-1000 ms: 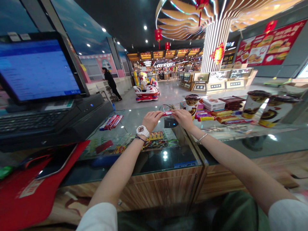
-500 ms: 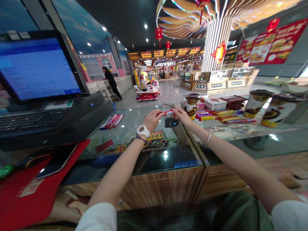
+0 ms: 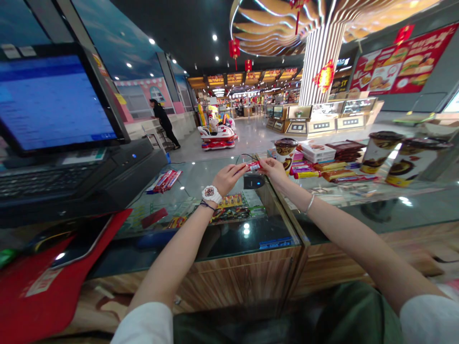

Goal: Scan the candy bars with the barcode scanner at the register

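Note:
My left hand point(image 3: 228, 179) and my right hand point(image 3: 274, 171) meet over the glass counter, each pinching one end of a small red-and-white wrapped candy stick point(image 3: 254, 166). The stick lies roughly level between my fingers. Just below it on the glass sits a black scanner-like device point(image 3: 254, 181) with a lit blue light. To the left, several similar red and blue wrapped sticks point(image 3: 165, 181) lie in a small pile. Right of my right hand stands a brown and white Dove cup point(image 3: 286, 151), beside colourful wrapped bars point(image 3: 309, 175).
A monitor point(image 3: 53, 100) and keyboard point(image 3: 43, 177) stand at the left, with a phone point(image 3: 86, 239) on a red mat point(image 3: 39, 306). Two more large cups point(image 3: 412, 162) are on the right counter. Beyond it are a kiddie ride point(image 3: 217, 134) and a person point(image 3: 164, 123).
The view has shifted slightly. Both hands stay on the candy stick above the black device, with my right hand's fingers slightly repositioned at its end.

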`<state>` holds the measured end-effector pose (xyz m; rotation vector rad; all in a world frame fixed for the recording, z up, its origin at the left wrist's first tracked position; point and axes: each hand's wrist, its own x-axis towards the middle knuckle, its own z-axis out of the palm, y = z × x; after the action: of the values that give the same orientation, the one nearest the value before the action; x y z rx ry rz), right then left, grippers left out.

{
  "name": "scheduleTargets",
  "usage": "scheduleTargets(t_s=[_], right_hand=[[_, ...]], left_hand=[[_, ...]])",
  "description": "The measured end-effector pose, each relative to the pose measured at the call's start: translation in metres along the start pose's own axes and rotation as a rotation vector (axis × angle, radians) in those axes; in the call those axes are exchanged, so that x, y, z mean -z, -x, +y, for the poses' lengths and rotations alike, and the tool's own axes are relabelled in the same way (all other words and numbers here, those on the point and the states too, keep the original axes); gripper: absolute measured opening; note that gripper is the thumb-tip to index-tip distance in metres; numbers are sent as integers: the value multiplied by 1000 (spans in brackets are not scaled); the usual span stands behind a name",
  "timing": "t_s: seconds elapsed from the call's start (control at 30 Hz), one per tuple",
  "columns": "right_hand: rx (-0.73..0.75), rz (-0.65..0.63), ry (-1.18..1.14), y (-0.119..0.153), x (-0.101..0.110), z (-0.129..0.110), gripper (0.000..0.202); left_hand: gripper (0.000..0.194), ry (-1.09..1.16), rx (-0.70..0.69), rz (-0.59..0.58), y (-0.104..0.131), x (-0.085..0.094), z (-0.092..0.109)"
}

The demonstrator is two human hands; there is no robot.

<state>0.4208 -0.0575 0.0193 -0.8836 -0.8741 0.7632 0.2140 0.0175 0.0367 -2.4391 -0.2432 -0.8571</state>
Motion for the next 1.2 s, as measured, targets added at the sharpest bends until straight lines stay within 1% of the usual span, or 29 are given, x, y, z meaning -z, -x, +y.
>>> scheduleTargets(t_s=[0.1,0.23,0.3,0.43,0.5,0.6,0.7,0.8,0.87,1.03,1.13,1.2], right_hand=[[-15,30,14,-2,0,0,44],[-39,63,-2,-3,-1,-1,41],[-45,50,-16,-3,0,-3,40],[-73,-39,-57,-4,5,-2,40],[-82,-54,-53,-5,7,0,41],[-75,-46,-19,-10,12,4,41],[-77,-26,1,-12,14,4,38],[-109,5,-8,-11,13,1,35],[-134,17,-26,-9,12,-2,34],[-191,0,-67,-6,11,-3,30],[-209,-23,-32,-7,12,-1,28],[-185,-56,19,-10,15,1,27]], left_hand=[[45,20,-24,-22,0,1,0],[46,28,-36,-8,1,1,-1],[46,23,-33,-2,2,1,-3],[45,-2,-34,25,6,0,-8],[46,-10,-40,49,8,0,-11],[47,-10,-61,53,10,-2,-14],[48,-3,-84,12,10,-2,-14],[51,-15,-108,-28,9,-2,-14],[51,-26,-122,-33,9,-2,-14],[48,-8,-129,-17,10,-7,-15],[49,10,-120,-21,10,-8,-17],[49,14,-109,-17,11,-8,-18]])
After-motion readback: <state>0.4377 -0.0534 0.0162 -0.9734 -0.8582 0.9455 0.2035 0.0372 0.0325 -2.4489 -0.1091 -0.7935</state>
